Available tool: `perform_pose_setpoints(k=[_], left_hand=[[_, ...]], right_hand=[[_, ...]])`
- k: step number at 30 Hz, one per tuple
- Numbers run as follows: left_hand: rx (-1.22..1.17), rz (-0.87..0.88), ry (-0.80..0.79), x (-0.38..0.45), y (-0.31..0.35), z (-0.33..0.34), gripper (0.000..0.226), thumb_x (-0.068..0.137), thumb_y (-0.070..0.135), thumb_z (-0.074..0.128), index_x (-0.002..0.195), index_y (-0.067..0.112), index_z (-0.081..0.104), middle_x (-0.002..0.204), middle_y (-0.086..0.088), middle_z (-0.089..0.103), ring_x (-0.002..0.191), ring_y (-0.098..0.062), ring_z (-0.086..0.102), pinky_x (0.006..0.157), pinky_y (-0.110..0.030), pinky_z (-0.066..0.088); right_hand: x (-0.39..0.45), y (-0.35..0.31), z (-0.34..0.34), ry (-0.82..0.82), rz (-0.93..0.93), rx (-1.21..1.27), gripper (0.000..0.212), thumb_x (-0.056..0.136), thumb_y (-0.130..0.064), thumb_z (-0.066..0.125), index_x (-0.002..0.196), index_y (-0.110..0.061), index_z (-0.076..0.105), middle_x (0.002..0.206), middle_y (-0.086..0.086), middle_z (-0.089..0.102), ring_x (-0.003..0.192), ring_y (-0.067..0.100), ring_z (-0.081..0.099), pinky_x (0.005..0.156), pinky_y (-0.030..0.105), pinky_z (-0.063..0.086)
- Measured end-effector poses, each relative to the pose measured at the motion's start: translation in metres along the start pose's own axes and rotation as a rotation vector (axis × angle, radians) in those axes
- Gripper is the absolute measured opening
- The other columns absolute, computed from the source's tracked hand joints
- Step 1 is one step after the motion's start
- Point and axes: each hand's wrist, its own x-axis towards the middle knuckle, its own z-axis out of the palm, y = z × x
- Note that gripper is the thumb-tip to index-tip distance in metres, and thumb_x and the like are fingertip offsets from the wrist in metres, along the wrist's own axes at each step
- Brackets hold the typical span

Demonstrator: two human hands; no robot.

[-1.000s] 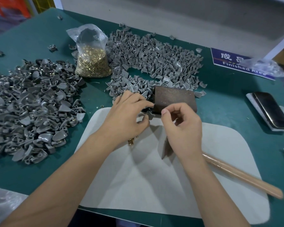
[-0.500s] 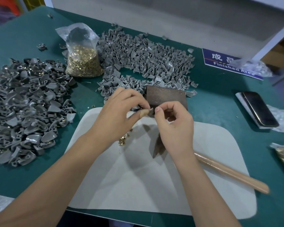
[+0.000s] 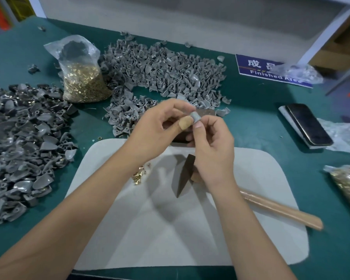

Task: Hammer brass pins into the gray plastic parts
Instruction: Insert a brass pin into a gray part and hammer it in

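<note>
My left hand (image 3: pixel 156 128) and my right hand (image 3: pixel 212 146) meet above the white mat (image 3: pixel 170 229), both pinching one small gray plastic part (image 3: pixel 196 117) between thumbs and fingertips. A bandage wraps my left thumb. Whether a pin sits in the part is hidden. A hammer (image 3: pixel 279 211) lies on the mat under my right wrist, its dark head (image 3: pixel 185 174) pointing toward me. A few loose brass pins (image 3: pixel 139 175) lie beside my left forearm. The dark metal block (image 3: pixel 207 112) is mostly hidden behind my hands.
Gray parts lie in a big pile (image 3: pixel 162 71) at the back and another pile (image 3: pixel 22 148) on the left. A bag of brass pins (image 3: pixel 83 77) stands between them; a second bag (image 3: pixel 348 186) is at the right edge. A phone (image 3: pixel 307 124) lies right, near a blue sign (image 3: pixel 271 71).
Both hands have lifted the gray part slightly up off the block. The head camera has shifted, so the table appears lower and to the left.
</note>
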Motion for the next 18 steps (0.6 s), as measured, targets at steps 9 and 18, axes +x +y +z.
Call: perform_pose_setpoints(k=[9, 18], left_hand=[[0.175, -0.068, -0.084, 0.025, -0.008, -0.006, 0.027, 0.091, 0.019, 0.074, 0.118, 0.015, 0.073, 0.104, 0.013, 0.076, 0.097, -0.002, 0.070, 0.089, -0.013, 0.052], [0.161, -0.008, -0.023, 0.028, -0.019, 0.000, 0.023, 0.096, 0.017, 0.069, 0.119, 0.019, 0.069, 0.108, 0.009, 0.075, 0.105, -0.004, 0.069, 0.098, -0.029, 0.054]], right_hand=[[0.030, 0.008, -0.010, -0.136, -0.004, -0.230, 0.011, 0.097, -0.013, 0.063, 0.090, -0.022, 0.062, 0.077, -0.010, 0.063, 0.070, 0.006, 0.057, 0.067, 0.021, 0.044], [0.052, 0.007, -0.025, -0.271, -0.229, -0.521, 0.007, 0.104, -0.019, 0.050, 0.103, -0.025, 0.053, 0.094, -0.012, 0.061, 0.085, 0.015, 0.057, 0.074, 0.043, 0.049]])
